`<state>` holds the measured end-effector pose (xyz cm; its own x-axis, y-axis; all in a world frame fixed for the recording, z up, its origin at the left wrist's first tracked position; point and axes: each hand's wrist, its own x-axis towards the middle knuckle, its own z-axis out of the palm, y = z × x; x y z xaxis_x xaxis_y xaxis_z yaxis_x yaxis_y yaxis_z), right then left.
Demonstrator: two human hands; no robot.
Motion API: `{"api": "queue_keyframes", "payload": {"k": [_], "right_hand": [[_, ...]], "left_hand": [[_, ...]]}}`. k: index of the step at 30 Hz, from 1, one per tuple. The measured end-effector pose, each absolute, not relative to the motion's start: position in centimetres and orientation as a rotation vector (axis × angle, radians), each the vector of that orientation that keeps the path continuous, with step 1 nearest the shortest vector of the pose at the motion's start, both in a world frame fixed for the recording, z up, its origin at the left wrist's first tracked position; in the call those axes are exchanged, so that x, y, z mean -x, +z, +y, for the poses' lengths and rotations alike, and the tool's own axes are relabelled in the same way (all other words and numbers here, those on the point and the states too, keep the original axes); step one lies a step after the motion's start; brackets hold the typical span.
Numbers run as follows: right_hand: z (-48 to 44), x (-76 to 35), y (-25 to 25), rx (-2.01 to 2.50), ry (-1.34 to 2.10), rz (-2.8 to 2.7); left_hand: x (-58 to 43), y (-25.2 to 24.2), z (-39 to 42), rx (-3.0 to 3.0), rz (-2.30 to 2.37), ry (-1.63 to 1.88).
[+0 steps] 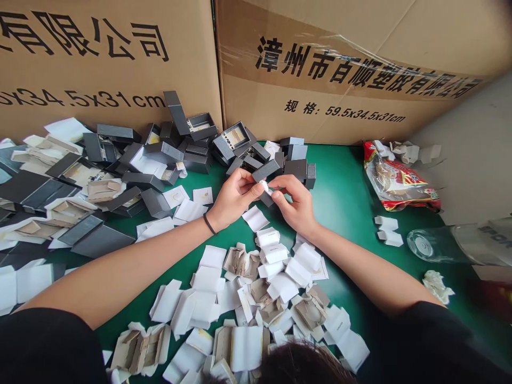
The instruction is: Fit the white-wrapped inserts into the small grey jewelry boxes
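Both hands meet over the green table, near its middle. My left hand [236, 198], with a black band at the wrist, has thumb and fingers pinched on a small white piece [265, 188]. My right hand [295, 202] pinches at the same piece from the right. A dark grey box [265, 170] lies right at the fingertips, partly hidden; whether a finger holds it is unclear. Below the hands lie several folded white paper inserts [274, 253] and opened cardboard ones. More dark grey boxes [200, 126], some open, are piled behind and to the left.
Two large cardboard cartons [320, 85] stand along the back. On the right are a red and clear food package [400, 178], a transparent bottle [452, 244] lying on its side and a crumpled tissue [438, 286]. Boxes and papers heap up at the left. The table [340, 184] is green.
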<state>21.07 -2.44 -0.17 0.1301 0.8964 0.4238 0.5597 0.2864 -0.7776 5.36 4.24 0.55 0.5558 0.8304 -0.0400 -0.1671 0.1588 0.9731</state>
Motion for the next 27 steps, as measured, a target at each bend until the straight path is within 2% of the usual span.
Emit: {"api": "queue_keyframes", "payload": {"k": [4, 16, 27], "right_hand": [[-2.37, -21.18, -0.26, 1.253, 0.379, -1.749], [-2.56, -20.97, -0.16, 1.31, 0.161, -1.828], [-2.32, -21.03, -0.45, 1.324, 0.22, -1.776]], "left_hand": [[-5.38, 0.46, 4.46, -1.119, 0.658, 0.791], [-5.07, 0.21, 4.51, -1.317, 0.612, 0.792], [-5.05, 0.53, 4.29, -1.336, 0.634, 0.786]]}}
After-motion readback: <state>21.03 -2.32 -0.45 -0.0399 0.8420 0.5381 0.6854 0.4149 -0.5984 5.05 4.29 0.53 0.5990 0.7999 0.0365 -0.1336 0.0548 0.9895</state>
